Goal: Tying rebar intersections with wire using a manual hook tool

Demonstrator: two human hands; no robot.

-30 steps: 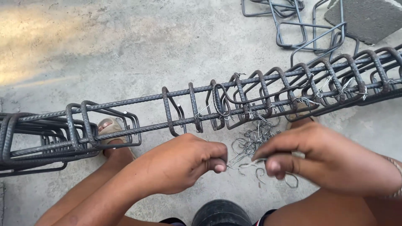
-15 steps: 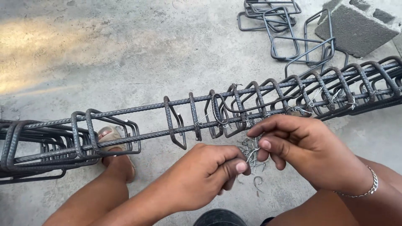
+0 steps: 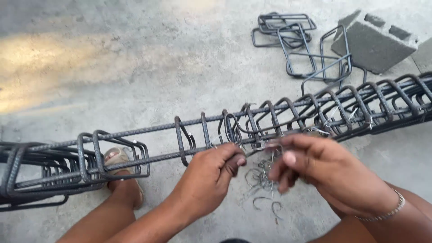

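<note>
Concrete floor [image 3: 135, 67], grey and bare, sunlit patch at far left. Rebar cage [image 3: 270, 121] laid across it from left edge to right edge, long bars ringed by bent stirrups, some already bound with thin wire.

Left hand [image 3: 207, 180] just in front of the cage at its middle, fingers curled, thumb and forefinger pinched on a short tie wire [image 3: 258, 148]. Right hand [image 3: 328, 175] just beside it, also in front of the cage, fingertips pinched on the same wire's other end. Loose wire pieces [image 3: 263, 189] heaped on the floor below both hands.

Sandalled foot [image 3: 119, 164] under the cage toward its left end. Spare stirrups [image 3: 292, 40] and concrete block [image 3: 371, 42] beyond the cage, toward its right end.
</note>
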